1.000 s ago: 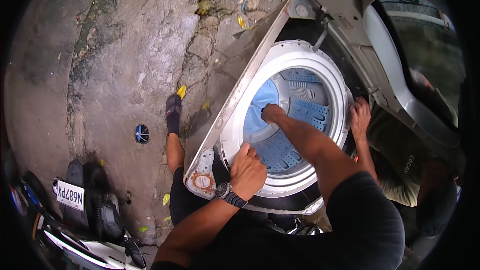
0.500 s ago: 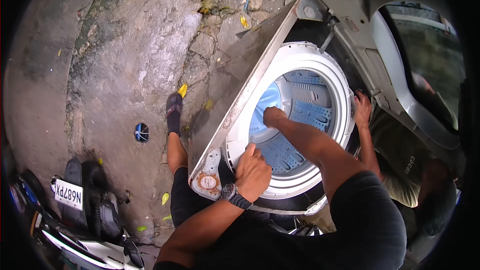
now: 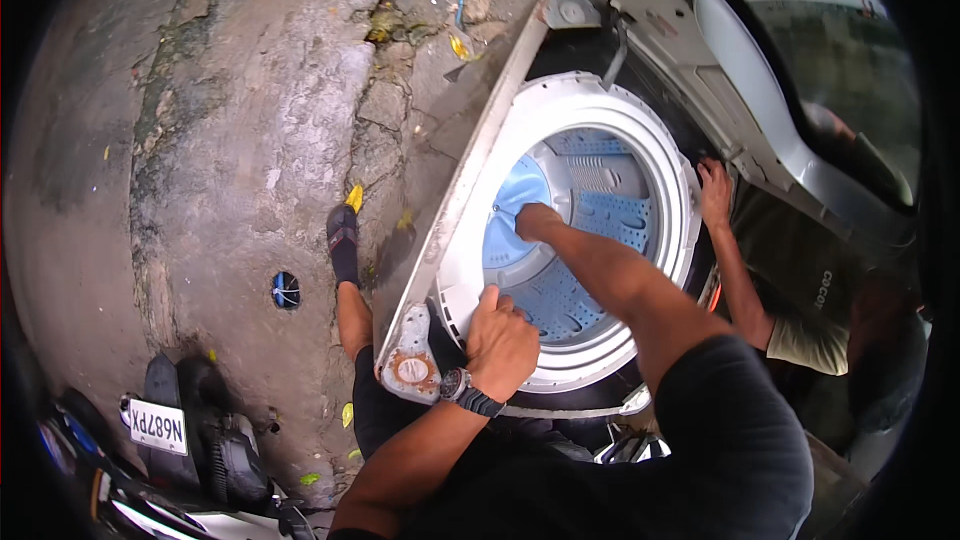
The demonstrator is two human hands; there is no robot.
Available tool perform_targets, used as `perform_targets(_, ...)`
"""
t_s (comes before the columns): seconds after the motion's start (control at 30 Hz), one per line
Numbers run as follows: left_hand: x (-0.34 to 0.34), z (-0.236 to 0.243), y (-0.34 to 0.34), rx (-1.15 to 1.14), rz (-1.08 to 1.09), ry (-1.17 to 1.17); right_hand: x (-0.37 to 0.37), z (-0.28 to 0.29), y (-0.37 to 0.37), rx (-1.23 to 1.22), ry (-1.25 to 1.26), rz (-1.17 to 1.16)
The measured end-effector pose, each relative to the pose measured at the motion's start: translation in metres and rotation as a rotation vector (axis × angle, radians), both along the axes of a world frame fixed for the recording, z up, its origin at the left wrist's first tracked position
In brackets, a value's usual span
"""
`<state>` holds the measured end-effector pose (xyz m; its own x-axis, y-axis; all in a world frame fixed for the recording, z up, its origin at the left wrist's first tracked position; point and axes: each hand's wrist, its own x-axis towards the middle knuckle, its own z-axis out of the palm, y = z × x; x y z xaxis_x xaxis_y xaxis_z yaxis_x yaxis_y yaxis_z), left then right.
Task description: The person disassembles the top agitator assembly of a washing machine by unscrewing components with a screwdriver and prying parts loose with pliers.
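A top-loading washing machine tub with a white ring rim (image 3: pixel 672 270) lies within an open, worn cabinet (image 3: pixel 470 190). My left hand (image 3: pixel 503 345), with a watch on the wrist, is closed over the near left part of the rim. Deep inside the grey perforated drum (image 3: pixel 612 218), my right hand (image 3: pixel 538 222) rests in a fist-like curl against the light blue pulsator disc (image 3: pixel 512 240). Its fingertips are turned away, so anything pinched in them is hidden. A small dark dot, perhaps a screw, shows on the disc beside that hand.
Another person's hand (image 3: pixel 714 190) touches the cabinet's right side. The machine's raised top cover (image 3: pixel 760 90) stands at the upper right. A parked motorcycle (image 3: pixel 190 440) is at lower left. Cracked concrete (image 3: pixel 240 160) holds a small hole (image 3: pixel 286 290) with blue inside.
The view has shifted, so the machine sits slightly further left and higher. More of the blue disc shows beside my right hand. My left hand keeps its place on the rim.
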<state>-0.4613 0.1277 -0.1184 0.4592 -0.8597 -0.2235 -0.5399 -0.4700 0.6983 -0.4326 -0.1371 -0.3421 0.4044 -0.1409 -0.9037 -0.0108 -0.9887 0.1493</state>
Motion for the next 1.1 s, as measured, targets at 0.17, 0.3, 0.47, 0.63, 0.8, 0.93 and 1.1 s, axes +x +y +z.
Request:
perform_targets(0.17, 0.011, 0.009, 0.003, 0.002, 0.012, -0.026, 0.024, 0.035, 0.037, 0.019, -0.069, 0.344)
perform_targets(0.3, 0.021, 0.024, 0.0, -0.007, 0.016, -0.004, 0.012, 0.029, -0.005, 0.068, -0.259, -1.374)
perform_targets(0.47, 0.015, 0.028, -0.004, -0.041, -0.012, -0.066, -0.024, -0.028, -0.026, 0.067, -0.081, -1.569)
perform_targets(0.63, 0.017, 0.021, -0.004, -0.022, -0.035, -0.086, -0.029, 0.019, -0.007, 0.066, -0.32, 0.348)
perform_targets(0.8, 0.021, 0.026, 0.0, -0.01, -0.013, -0.094, 0.0, 0.033, -0.005, 0.184, -0.291, -0.736)
perform_targets(0.93, 0.015, 0.03, -0.005, -0.089, 0.001, -0.066, -0.008, -0.023, -0.04, 0.157, -0.109, -1.466)
perform_targets(1.1, 0.017, 0.024, -0.004, -0.044, 0.005, -0.041, 0.015, 0.029, 0.032, 0.058, -0.137, 0.304)
